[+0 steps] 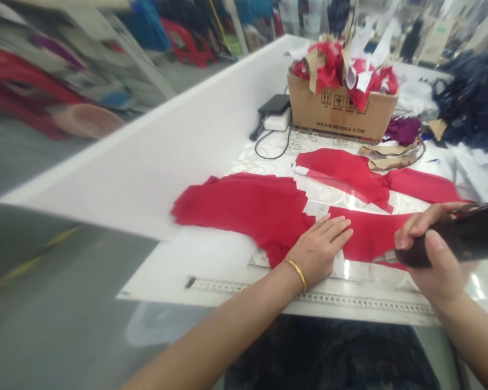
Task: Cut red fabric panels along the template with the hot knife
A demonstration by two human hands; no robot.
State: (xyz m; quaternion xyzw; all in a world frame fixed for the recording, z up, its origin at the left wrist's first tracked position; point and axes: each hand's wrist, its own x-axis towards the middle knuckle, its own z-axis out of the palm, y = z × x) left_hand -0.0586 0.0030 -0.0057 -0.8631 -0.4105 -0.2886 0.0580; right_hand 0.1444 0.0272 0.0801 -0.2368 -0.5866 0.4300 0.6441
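My left hand (319, 246), with a gold bangle at the wrist, lies flat with its fingers stretched out. It presses down between a stack of red fabric pieces (244, 203) on the left and another red fabric piece (370, 233) on the right. My right hand (439, 254) is wrapped round a thick black handheld tool (472, 233), whose exact kind I cannot make out. A metallic tip (385, 258) shows at the tool's left end, over the near edge of the right fabric piece.
A measuring tape (329, 299) runs along the table's (146, 276) front edge. Farther back lie more red pieces (341, 170) and brown paper strips (392, 157). A cardboard box (341, 116) of scraps stands behind, beside a black device (274, 104) with a cable. A white panel (146, 151) borders the left.
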